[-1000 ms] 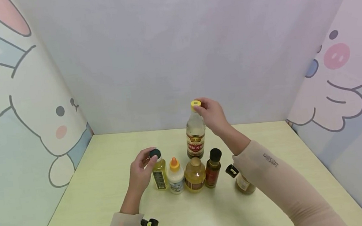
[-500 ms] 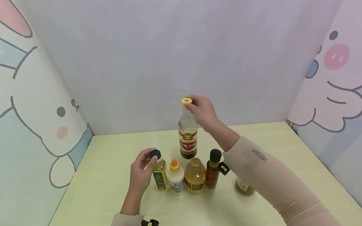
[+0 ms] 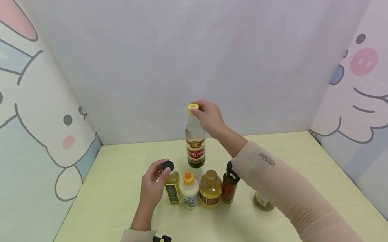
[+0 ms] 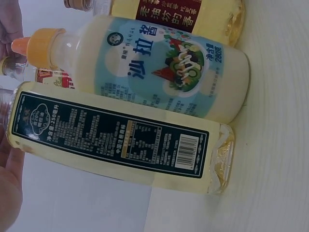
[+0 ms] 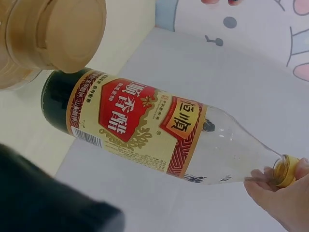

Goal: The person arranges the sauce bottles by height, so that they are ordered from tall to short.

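Observation:
My right hand (image 3: 209, 119) grips the yellow cap and neck of a tall vinegar bottle (image 3: 196, 150), upright behind the row of bottles. Its red and cream label faces the right wrist view, with dark liquid at the bottom; whether its base touches the table I cannot tell. My left hand (image 3: 152, 184) holds a square bottle of yellow oil (image 3: 173, 190) near its dark green cap, at the row's left end. Beside that stands a white salad dressing bottle (image 4: 145, 67) with an orange nozzle. Then come a round bottle of yellow liquid (image 3: 211, 190) and a dark bottle (image 3: 229, 190).
A short jar (image 3: 262, 202) stands apart at the right, partly hidden by the right sleeve (image 3: 274, 179). The pale yellow table (image 3: 93, 210) meets a plain back wall (image 3: 147, 82) and side walls with cartoon animals.
My right hand has carried the vinegar bottle leftward and slightly back, from behind the round bottle to behind the dressing bottle. My left hand stays on the oil bottle.

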### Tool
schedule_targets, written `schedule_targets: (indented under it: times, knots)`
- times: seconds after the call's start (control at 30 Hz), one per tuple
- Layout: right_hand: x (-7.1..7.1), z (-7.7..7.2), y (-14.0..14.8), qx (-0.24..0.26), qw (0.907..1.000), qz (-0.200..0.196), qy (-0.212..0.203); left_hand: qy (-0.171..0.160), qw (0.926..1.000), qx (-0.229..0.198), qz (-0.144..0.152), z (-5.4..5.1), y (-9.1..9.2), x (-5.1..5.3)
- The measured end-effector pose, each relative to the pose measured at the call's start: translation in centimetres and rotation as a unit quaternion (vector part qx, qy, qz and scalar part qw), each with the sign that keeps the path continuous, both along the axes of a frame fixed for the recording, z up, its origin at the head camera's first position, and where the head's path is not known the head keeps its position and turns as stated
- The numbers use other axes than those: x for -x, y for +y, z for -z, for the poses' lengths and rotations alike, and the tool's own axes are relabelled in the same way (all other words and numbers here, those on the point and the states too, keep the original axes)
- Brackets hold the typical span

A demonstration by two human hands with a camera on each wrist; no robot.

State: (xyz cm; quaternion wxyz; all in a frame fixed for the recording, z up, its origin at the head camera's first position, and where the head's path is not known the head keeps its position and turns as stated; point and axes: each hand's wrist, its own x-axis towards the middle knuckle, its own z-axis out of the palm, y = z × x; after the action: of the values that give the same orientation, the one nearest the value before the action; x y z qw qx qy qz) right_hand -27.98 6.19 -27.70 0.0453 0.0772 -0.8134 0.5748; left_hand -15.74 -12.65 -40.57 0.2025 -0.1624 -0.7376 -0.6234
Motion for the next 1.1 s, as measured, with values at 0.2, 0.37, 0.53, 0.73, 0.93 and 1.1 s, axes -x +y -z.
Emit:
schedule_targets:
  times: [0.2, 0.37, 0.53, 0.73, 0.93, 1.1]
  knots:
    - [1.0, 0.5, -0.8, 0.000, 0.9999, -0.011, 0.003, -0.005, 1.0000, 0.000, -0.004, -0.1, 0.0, 0.0]
    - [1.7, 1.0, -1.5, -0.007, 0.9999, -0.015, 0.003, -0.004, 1.0000, 0.001, -0.008, -0.1, 0.0, 0.0]
    - [2.2, 1.5, -2.1, -0.022, 0.9996, -0.021, 0.001, -0.009, 0.9999, 0.007, -0.011, -0.1, 0.1, -0.2]
    - [2.8, 2.3, -2.6, -0.038, 0.9983, -0.041, 0.013, -0.017, 0.9998, 0.003, -0.012, -0.2, 0.2, -0.4]
    - [3.6, 2.9, -3.2, -0.052, 0.9967, -0.060, 0.016, -0.014, 0.9998, 0.004, -0.012, -0.2, 0.3, -0.3]
    - [4.2, 3.3, -4.0, -0.049, 0.9965, -0.066, 0.018, -0.027, 0.9994, 0.014, -0.017, -0.4, 0.1, -0.4]
